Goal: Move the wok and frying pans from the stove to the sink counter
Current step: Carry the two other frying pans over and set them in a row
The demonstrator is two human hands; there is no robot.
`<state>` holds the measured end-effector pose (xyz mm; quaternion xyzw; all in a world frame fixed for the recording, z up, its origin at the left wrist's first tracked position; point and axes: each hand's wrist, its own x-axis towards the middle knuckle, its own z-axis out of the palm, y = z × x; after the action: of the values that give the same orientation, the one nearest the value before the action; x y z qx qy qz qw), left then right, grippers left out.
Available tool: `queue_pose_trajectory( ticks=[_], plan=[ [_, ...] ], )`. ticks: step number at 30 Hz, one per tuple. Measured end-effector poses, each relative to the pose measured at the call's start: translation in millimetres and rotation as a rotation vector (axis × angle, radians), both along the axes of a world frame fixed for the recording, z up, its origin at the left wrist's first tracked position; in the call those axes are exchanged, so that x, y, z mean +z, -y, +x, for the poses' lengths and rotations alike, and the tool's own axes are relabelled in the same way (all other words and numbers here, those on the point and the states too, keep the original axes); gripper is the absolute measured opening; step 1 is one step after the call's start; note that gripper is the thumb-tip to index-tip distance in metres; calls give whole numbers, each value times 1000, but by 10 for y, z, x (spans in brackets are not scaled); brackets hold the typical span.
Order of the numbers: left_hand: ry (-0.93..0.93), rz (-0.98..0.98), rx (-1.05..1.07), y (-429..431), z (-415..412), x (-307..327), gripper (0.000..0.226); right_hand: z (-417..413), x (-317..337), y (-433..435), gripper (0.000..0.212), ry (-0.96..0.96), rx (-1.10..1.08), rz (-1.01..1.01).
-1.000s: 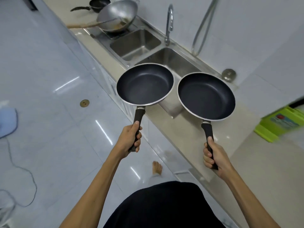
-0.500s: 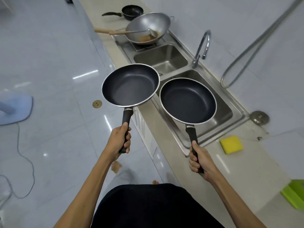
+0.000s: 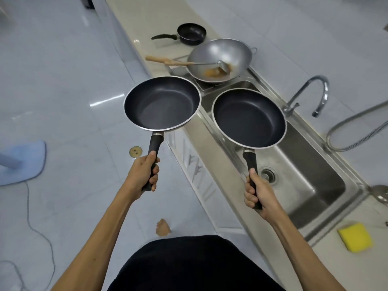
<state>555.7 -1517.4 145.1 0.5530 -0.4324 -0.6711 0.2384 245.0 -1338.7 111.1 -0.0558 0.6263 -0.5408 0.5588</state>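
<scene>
Since a second ago the two pans have been carried along the counter, so the wok now sits closer ahead. Nearest, the left hand [image 3: 144,172] is wrapped tight around the handle of the left frying pan [image 3: 161,102], held level over the floor edge, and the right hand [image 3: 259,195] is clenched on the right frying pan [image 3: 248,118], held above the sink [image 3: 315,175]. Level carrying probably keeps them balanced. Beyond, the wok [image 3: 219,59] with its spatula [image 3: 180,62] rests beside the sink, a small black pan [image 3: 190,34] behind it.
</scene>
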Motion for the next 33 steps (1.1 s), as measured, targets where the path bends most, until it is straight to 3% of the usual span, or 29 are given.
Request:
queue_pose_trajectory(
  ticks=[12,24,33],
  plan=[
    [-4,-85,26,2266,808,103,38,609,74,2521,38,5,1,-127],
    [-19,-76,113,4732,739,91,37,697,-10,5231,41,-41,117,-91],
    [-82,-21,173,6188,870,-89,36,793,-22,6669,48,-72,159,-29]
  ],
)
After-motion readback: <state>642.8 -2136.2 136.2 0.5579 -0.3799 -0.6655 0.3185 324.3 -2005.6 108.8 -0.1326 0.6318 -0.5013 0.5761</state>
